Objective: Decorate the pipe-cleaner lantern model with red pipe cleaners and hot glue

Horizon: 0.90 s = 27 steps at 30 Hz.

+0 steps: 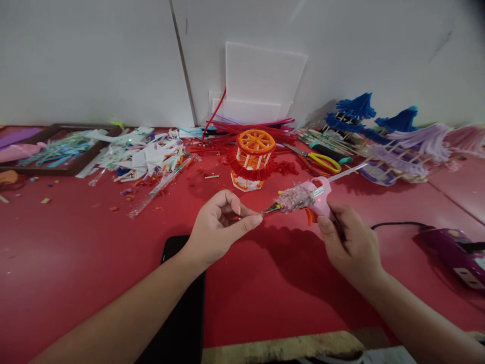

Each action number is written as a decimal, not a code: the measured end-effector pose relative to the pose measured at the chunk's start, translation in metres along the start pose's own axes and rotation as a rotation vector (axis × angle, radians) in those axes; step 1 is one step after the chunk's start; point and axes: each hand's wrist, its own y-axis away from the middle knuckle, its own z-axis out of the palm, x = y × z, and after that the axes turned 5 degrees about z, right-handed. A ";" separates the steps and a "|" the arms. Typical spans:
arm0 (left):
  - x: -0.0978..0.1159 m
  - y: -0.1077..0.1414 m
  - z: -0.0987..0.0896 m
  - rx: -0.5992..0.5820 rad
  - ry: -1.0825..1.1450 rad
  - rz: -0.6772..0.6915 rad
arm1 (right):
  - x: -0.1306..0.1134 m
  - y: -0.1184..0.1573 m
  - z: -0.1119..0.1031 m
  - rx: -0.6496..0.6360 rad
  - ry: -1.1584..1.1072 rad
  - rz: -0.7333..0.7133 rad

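My right hand (350, 242) is wrapped around the handle of a pink hot glue gun (321, 202). A clear glue stick (348, 172) juts from its back, and its front is coated in ragged dried glue. The dark nozzle points left, towards my left hand (223, 222). There the thumb and forefinger are pinched together at the nozzle's tip; whatever is between them is too small to make out. Behind both hands, apart from them, stands a small round model (255, 151) with an orange spoked top, pale posts, a red fuzzy skirt and a white base.
Scraps (151, 156) and a brown-framed tray (71, 131) lie at left. Red pipe cleaners (250, 132) and white boards (265, 76) are at the back. Yellow-handled scissors (324, 161), blue and lilac models (409, 146) and a purple power strip (454, 253) are right. A black phone-like slab (178, 318) lies under my left arm.
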 end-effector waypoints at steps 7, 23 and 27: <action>0.000 0.002 0.001 -0.008 -0.014 -0.022 | 0.000 0.001 0.001 0.063 0.009 0.012; -0.003 -0.001 -0.001 0.043 -0.059 0.049 | 0.007 0.006 0.001 0.069 0.066 -0.021; -0.003 0.000 -0.001 0.064 -0.060 0.071 | 0.007 0.005 0.002 0.063 0.073 -0.019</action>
